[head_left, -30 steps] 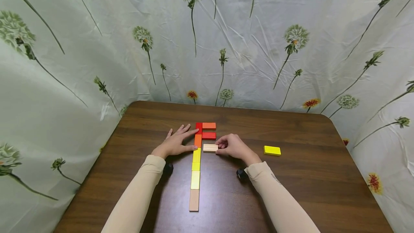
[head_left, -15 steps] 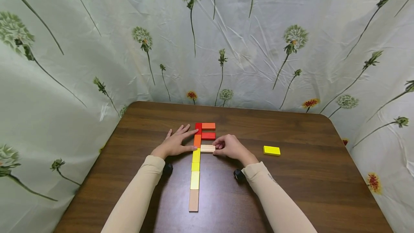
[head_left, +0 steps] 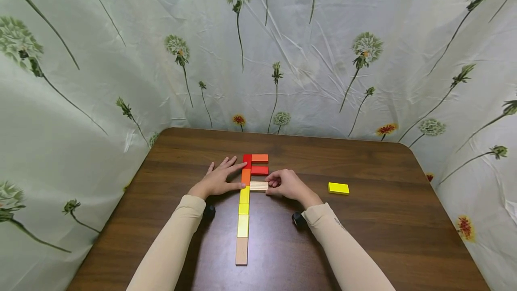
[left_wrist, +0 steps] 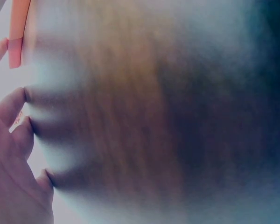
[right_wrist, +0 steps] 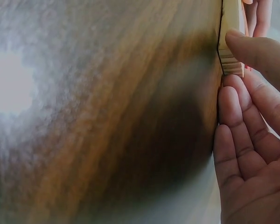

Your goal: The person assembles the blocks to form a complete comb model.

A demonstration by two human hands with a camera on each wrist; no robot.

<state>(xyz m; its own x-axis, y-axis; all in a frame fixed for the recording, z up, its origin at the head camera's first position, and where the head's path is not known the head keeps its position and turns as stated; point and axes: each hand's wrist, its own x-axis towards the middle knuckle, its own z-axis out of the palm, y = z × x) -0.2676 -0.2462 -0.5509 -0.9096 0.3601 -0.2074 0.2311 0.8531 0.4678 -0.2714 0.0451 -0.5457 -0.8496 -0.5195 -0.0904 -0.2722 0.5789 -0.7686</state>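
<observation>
A line of flat wooden blocks runs lengthwise down the table: a red block [head_left: 247,158], an orange block [head_left: 246,176], yellow blocks [head_left: 244,196], a pale yellow block [head_left: 243,226] and a tan block [head_left: 241,251]. My left hand [head_left: 217,180] lies spread left of it, index fingertip on the red block, thumb where orange meets yellow. My right hand [head_left: 289,185] pinches the right end of a striped plain wood block [head_left: 258,187], whose other end meets the line. In the right wrist view, thumb and fingers hold that block [right_wrist: 232,58]. Above it, an orange block [head_left: 260,158] and a red block [head_left: 260,170] branch rightward.
A loose yellow block [head_left: 338,188] lies on the brown wood-grain table [head_left: 383,237], to the right of my right hand. Behind the table hangs a pale curtain [head_left: 307,57] printed with dandelions.
The right hand has slid the plain wood block left until it meets the line, then stays there. The left hand keeps its place. The view has shifted very slightly.
</observation>
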